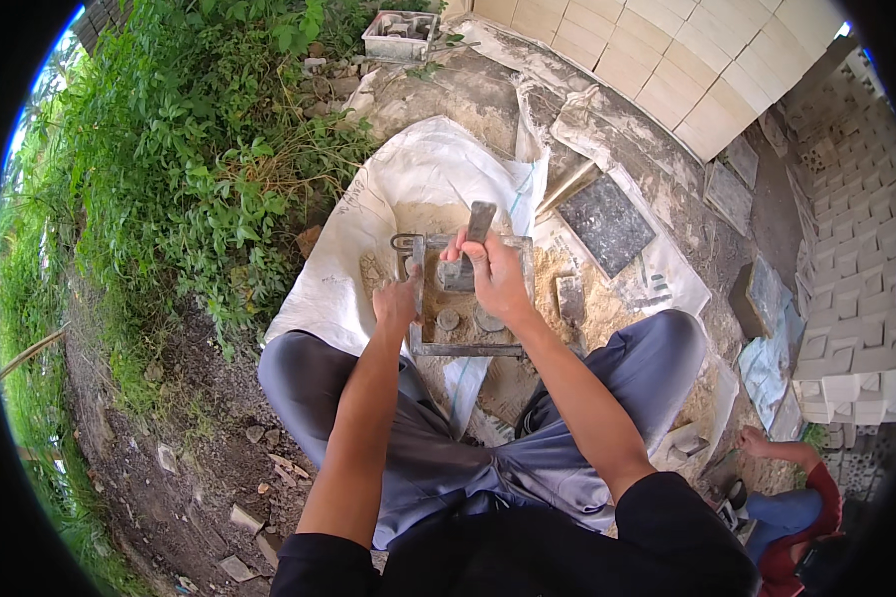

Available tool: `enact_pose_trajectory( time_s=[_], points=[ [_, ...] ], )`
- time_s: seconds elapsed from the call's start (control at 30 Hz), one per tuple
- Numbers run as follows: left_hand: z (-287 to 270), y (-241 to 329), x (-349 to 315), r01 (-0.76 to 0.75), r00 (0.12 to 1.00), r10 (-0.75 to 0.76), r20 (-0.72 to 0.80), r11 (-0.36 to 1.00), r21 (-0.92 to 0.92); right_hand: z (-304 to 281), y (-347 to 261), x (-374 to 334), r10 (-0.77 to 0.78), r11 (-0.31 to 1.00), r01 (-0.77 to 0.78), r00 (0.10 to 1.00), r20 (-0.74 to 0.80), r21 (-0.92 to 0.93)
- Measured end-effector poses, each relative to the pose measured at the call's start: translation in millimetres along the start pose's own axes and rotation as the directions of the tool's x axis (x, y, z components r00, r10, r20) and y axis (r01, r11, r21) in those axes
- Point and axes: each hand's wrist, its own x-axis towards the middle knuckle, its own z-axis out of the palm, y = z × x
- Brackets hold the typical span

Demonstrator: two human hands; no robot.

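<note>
A square grey mould frame (pixel 468 349) lies in front of me between my knees. It holds brown sand, with two round grey lumps showing, one a small disc (pixel 448 319). My left hand (pixel 396 300) is closed at the frame's left wall, its fingertips on the rim. My right hand (pixel 495 277), above the frame, is wrapped round a flat-handled tool (pixel 481 221) that looks like a trowel. The handle points up and away from me. A dark grey block-like piece (pixel 457 276) shows under that hand; whether it belongs to the tool I cannot tell.
Loose sand (pixel 607 309) lies on a white sack sheet (pixel 433 149) under the frame. To the right are a dark flat board (pixel 605 225) and stacked pale blocks (pixel 836 318). A white crate (pixel 400 38) stands far off; plants (pixel 199 149) grow left. A person in red (pixel 811 507) is at lower right.
</note>
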Motion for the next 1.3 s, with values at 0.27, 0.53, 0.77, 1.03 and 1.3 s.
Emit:
enact_pose_trajectory(
  time_s=[0.27, 0.53, 0.77, 1.03, 1.3],
  points=[
    [-12.4, 8.7, -7.8, 0.031, 0.999, -0.031, 0.034, 0.999, -0.017, -4.2, 8.7, 0.6, 0.116, 0.991, -0.111, 0.992, 0.049, -0.08],
    [-10.0, 4.9, -2.9, -0.001, 0.999, 0.002, 0.036, 1.0, -0.022, 2.6, 11.1, -9.2, 0.128, 0.991, -0.125, 0.989, 0.073, -0.047],
    [-19.9, 8.4, -12.3, 0.016, 0.998, -0.02, 0.061, 0.998, 0.056, -9.7, -4.8, 3.1, 0.083, 0.972, -0.051, 0.987, 0.136, -0.228],
    [-22.4, 16.6, -4.0, 0.026, 0.997, -0.025, 0.072, 1.0, -0.01, -1.4, 45.2, -22.2, -0.089, 0.97, 0.092, 0.996, 0.02, -0.226],
    [-9.4, 3.0, -6.3, 0.016, 0.999, -0.016, 0.038, 1.0, -0.005, -10.2, -13.0, 6.6, 0.025, 0.985, -0.034, 0.998, -0.051, -0.172]
  ],
)
